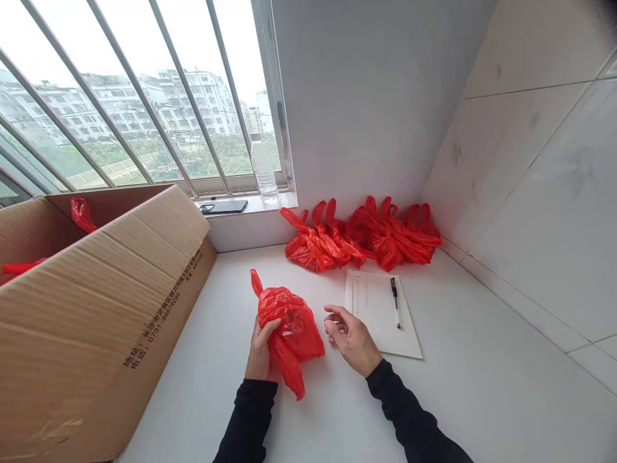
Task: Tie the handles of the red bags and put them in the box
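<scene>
Head view: stretching flat and white beneath everything, a table [328,418], with a plain wall [361,116] behind and a tiled wall [530,193] at the right. At upper left, a window [120,116] behind metal bars [190,96], with pale buildings [207,99] and greenery [154,154] outside; on the sill [289,200], an upright clear bottle [263,168] and a dark phone [226,206] lying flat. Near the table's middle, a knotted red bag [289,321], gripped from its left side by the left hand [260,350], with thumb on top and the other fingers mostly hidden. Just right of it, apart from the bag, the right hand [357,341], released and empty, with fingers loosely bent. Printed on the cardboard box [106,283]: "地址", "长沙市开福区", "电话" and "0731-86679299", plus "传真" with digits too small to read for sure. On the paper [376,337], tiny dark marks, unreadable; lying over it, a black-capped pen [396,302]. Inside the box, more red plastic [83,215]. Along the table's back edge, against the plain wall, a row of red bags [395,238], reaching nearly to the tiled wall. Open room between box and left hand, in front of the bag, and widest right of the paper.
</scene>
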A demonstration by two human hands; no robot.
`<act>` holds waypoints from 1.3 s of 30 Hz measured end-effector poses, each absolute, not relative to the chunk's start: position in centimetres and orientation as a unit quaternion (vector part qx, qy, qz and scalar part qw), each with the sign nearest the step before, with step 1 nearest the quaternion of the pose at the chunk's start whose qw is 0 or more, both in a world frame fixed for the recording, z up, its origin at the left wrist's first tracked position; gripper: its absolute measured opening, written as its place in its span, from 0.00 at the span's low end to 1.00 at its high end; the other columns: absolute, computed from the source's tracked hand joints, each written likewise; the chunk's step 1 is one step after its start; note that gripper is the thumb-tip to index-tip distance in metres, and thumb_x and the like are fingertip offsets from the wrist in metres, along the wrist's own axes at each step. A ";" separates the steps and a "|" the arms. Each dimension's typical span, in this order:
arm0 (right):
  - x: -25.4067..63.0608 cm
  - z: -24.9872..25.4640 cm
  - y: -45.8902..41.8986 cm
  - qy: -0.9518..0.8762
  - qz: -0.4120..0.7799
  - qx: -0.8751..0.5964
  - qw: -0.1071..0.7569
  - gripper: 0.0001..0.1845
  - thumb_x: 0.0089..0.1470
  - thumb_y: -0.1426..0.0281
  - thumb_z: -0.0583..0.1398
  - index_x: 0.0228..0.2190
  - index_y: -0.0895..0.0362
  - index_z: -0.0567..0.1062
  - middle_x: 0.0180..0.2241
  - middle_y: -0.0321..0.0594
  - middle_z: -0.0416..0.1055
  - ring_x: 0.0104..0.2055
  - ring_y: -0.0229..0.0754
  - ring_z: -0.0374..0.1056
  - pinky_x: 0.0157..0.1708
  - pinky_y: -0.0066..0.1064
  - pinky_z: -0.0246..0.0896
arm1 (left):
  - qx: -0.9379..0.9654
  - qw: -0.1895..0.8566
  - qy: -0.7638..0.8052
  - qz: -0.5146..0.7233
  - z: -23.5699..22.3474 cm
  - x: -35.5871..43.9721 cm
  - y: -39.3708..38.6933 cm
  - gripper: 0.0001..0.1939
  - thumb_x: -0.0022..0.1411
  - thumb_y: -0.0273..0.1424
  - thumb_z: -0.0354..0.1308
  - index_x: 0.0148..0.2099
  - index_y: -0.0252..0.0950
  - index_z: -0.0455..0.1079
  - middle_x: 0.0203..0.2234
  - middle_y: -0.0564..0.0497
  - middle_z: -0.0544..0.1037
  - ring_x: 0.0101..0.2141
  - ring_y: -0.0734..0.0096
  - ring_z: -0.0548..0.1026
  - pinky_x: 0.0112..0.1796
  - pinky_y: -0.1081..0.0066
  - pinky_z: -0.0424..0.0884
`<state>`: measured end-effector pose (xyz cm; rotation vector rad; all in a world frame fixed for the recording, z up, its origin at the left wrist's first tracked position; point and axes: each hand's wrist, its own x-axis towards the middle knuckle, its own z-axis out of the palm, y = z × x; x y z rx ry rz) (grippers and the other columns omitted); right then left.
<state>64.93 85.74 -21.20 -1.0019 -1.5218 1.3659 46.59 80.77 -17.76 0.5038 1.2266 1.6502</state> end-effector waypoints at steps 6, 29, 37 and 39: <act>64.8 -21.1 85.5 -0.616 0.539 -0.407 0.406 0.22 0.61 0.56 0.58 0.50 0.55 0.74 0.38 0.42 0.75 0.36 0.43 0.74 0.37 0.37 0.75 | 0.308 0.342 0.645 0.610 -15.7 41.5 82.8 0.25 0.50 0.37 0.63 0.51 0.41 0.67 0.31 0.54 0.77 0.29 0.65 0.76 0.33 0.66 0.74; 64.1 -21.3 85.3 -0.661 0.491 -0.433 0.366 0.19 0.62 0.58 0.57 0.48 0.52 0.78 0.38 0.43 0.77 0.37 0.47 0.75 0.36 0.35 0.73 | 0.644 -0.003 0.730 0.229 -20.8 43.9 96.5 0.30 0.62 0.22 0.50 0.65 0.41 0.65 0.64 0.42 0.69 0.65 0.48 0.61 0.65 0.42 0.47; 64.2 -20.9 85.3 -0.662 0.492 -0.432 0.364 0.19 0.62 0.59 0.56 0.48 0.52 0.78 0.39 0.44 0.77 0.40 0.49 0.76 0.36 0.37 0.72 | 0.649 -0.005 0.728 0.222 -19.6 43.4 93.5 0.17 0.59 0.21 0.52 0.44 0.40 0.78 0.46 0.42 0.79 0.54 0.49 0.71 0.62 0.46 0.52; 64.2 -20.8 85.2 -0.661 0.487 -0.429 0.377 0.18 0.61 0.59 0.57 0.48 0.52 0.79 0.38 0.43 0.78 0.39 0.49 0.76 0.35 0.37 0.72 | 0.633 0.004 0.734 0.246 -19.2 43.8 92.3 0.11 0.59 0.23 0.53 0.37 0.40 0.77 0.39 0.43 0.79 0.49 0.50 0.73 0.58 0.51 0.60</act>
